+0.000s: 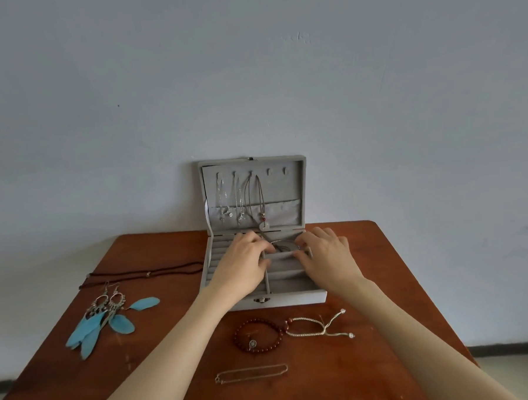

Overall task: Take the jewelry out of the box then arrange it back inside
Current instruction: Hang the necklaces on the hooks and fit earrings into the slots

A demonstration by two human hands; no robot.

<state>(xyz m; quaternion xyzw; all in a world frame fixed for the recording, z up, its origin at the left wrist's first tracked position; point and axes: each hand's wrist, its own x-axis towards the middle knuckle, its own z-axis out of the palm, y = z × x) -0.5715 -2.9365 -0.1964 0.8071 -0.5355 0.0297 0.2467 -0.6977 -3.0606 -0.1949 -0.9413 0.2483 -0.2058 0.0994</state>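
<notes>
A grey velvet jewelry box (pixel 292 297) stands open at the back of the table, its lid (pixel 300 191) upright against the wall. Three necklaces (pixel 241 198) hang from hooks inside the lid. Both hands reach into the back compartments. My left hand (pixel 244 263) and my right hand (pixel 326 254) pinch a thin silver bangle (pixel 282 244) from either side, with a dark cord lying under it. On the table lie blue feather earrings (pixel 107 318), a dark cord necklace (pixel 144 273), a red bead bracelet (pixel 257 334), a cream woven bracelet (pixel 318 327) and a silver chain (pixel 250 373).
The brown wooden table (pixel 382 254) ends at a pale wall just behind the box. Its right edge runs diagonally past my right forearm, with floor beyond it. The jewelry is spread over the left and front of the tabletop.
</notes>
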